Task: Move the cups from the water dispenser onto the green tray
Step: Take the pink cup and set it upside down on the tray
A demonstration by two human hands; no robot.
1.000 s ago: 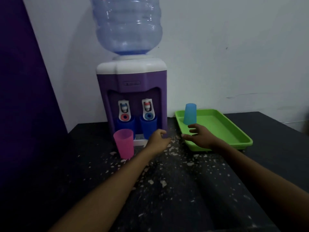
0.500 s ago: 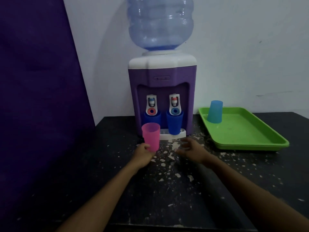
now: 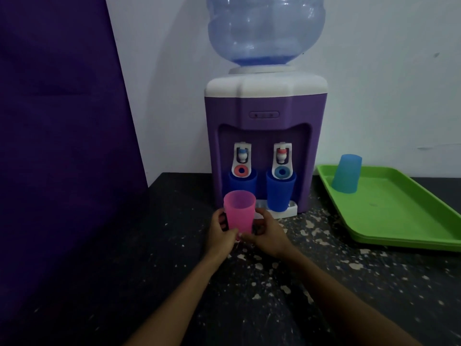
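Pink cup: I see the pink cup (image 3: 239, 212) upright, mouth up, just in front of the water dispenser (image 3: 265, 146), low between my two hands.
Left hand: my left hand (image 3: 220, 233) is wrapped on the cup's 9 o'clock side, fingers curled against its wall.
Right hand: my right hand (image 3: 265, 233) closes on the 3 o'clock side; together they hold the cup near its base. I cannot tell whether the base rests on the table (image 3: 174, 283).
Green tray: the green tray (image 3: 409, 236) lies at 3 o'clock from the cup, well apart, with a light blue cup (image 3: 347, 174) upside down in its far left corner.
Key relation: I judge the carry runs straight toward 3 o'clock, the cup's long axis kept vertical; the right hand is the nearer one to the tray.
Remaining: two dark blue cups (image 3: 280, 192) stand under the taps, at 12 o'clock from the hands.
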